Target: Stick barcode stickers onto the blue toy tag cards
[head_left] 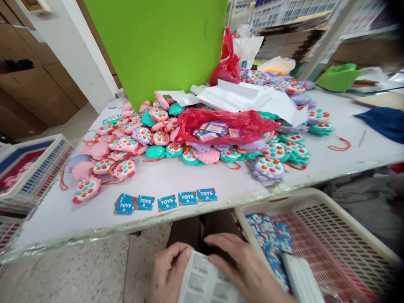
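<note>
Cards (166, 203) laid out lower centre, toys (124, 170) heaped beyond; my left grip (170, 269) pinches a printed sheet (200, 280), right grip (246, 261) I can't tell.

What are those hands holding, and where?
A printed label sheet: left fingers pinch its top-left corner; right fingers are at its upper right, grip unclear.

left fingers (182, 259) pinch a printed sheet (199, 277), right fingers (225, 242) spread at its edge; blue cards (167, 203) line the table (94, 216).

A white sheet (200, 277) — printed in dark blocks — slants between hands (168, 271).
</note>
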Demonstrator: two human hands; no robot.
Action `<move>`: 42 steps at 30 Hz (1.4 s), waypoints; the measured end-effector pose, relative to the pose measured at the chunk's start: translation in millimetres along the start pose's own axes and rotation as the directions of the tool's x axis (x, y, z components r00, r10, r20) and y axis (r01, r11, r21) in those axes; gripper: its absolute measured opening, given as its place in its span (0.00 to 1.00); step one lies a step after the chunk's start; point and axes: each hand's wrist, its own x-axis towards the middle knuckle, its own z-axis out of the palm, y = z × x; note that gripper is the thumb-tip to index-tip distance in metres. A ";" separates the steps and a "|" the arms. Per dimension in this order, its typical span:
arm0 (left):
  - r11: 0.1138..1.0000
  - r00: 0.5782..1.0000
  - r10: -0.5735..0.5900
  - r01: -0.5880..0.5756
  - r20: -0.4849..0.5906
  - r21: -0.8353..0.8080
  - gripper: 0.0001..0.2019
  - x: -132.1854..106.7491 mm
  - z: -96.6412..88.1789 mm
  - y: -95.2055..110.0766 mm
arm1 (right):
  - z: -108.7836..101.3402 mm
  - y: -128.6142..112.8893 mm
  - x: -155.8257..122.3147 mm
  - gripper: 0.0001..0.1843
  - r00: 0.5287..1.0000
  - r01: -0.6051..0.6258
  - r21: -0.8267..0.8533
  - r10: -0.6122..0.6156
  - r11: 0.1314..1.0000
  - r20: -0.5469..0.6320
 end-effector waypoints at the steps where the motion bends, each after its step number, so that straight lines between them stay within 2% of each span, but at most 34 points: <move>1: 1.000 1.000 0.012 -0.012 0.012 0.015 0.21 -1.3 0.3 1.3 | 5.4 -6.5 4.6 0.10 1.000 0.015 0.043 -0.014 0.999 -0.002; 4: 0.995 0.999 0.043 -0.044 0.021 0.085 0.20 -4.1 -2.3 3.5 | 16.8 -19.0 11.3 0.09 1.000 0.022 0.152 -0.022 0.988 -0.001; 7: 0.995 0.999 0.041 -0.044 0.034 0.091 0.20 -4.6 -4.1 4.0 | 22.6 -20.3 9.8 0.07 0.999 0.054 0.213 -0.054 0.976 -0.008; 15: 0.999 0.999 -0.048 0.047 0.025 0.019 0.19 -6.5 0.2 7.0 | 28.4 -17.6 6.1 0.08 0.982 0.186 0.107 -0.181 0.977 -0.057; 17: 0.997 0.997 -0.074 0.074 0.000 -0.004 0.19 -7.8 1.4 6.0 | 30.5 -18.1 5.3 0.10 0.958 0.267 0.061 -0.258 0.962 -0.128; 20: 0.994 0.994 -0.095 0.092 -0.054 -0.053 0.20 -9.4 3.7 2.8 | 33.8 -18.5 2.9 0.11 0.873 0.370 -0.129 -0.392 0.920 -0.290; 22: 0.996 0.991 -0.087 0.083 -0.101 -0.040 0.20 -10.3 5.0 1.0 | 35.4 -18.1 1.0 0.12 0.822 0.397 -0.250 -0.463 0.883 -0.331; 23: 0.997 0.989 -0.077 0.075 -0.129 -0.022 0.20 -10.8 5.4 0.6 | 36.3 -17.5 0.0 0.12 0.812 0.405 -0.278 -0.482 0.871 -0.330; 26: 0.999 0.981 -0.048 0.052 -0.189 0.015 0.20 -11.9 6.5 1.0 | 39.3 -14.0 -2.0 0.10 0.829 0.390 -0.249 -0.455 0.887 -0.324; 30: 0.999 0.985 -0.038 0.035 -0.168 -0.018 0.19 -11.7 7.2 2.3 | 41.0 -11.1 -3.0 0.10 0.856 0.356 -0.187 -0.400 0.916 -0.327; 33: 0.998 0.986 -0.047 0.041 -0.161 -0.041 0.19 -9.4 6.3 0.5 | 38.1 -13.4 -4.2 0.08 0.849 0.397 -0.174 -0.432 0.901 -0.303; 35: 0.998 0.989 -0.046 0.040 -0.139 -0.044 0.20 -7.8 5.1 -1.7 | 36.0 -15.1 -5.8 0.07 0.832 0.423 -0.196 -0.465 0.884 -0.302; 40: 0.993 0.986 -0.069 0.053 -0.150 -0.110 0.22 -8.2 3.5 -8.3 | 37.7 -9.7 -9.0 0.13 0.834 0.330 -0.310 -0.429 0.892 -0.347; 42: 0.992 0.986 -0.063 0.044 -0.156 -0.122 0.22 -9.1 3.8 -12.7 | 40.2 -4.0 -10.4 0.12 0.832 0.342 -0.344 -0.452 0.875 -0.321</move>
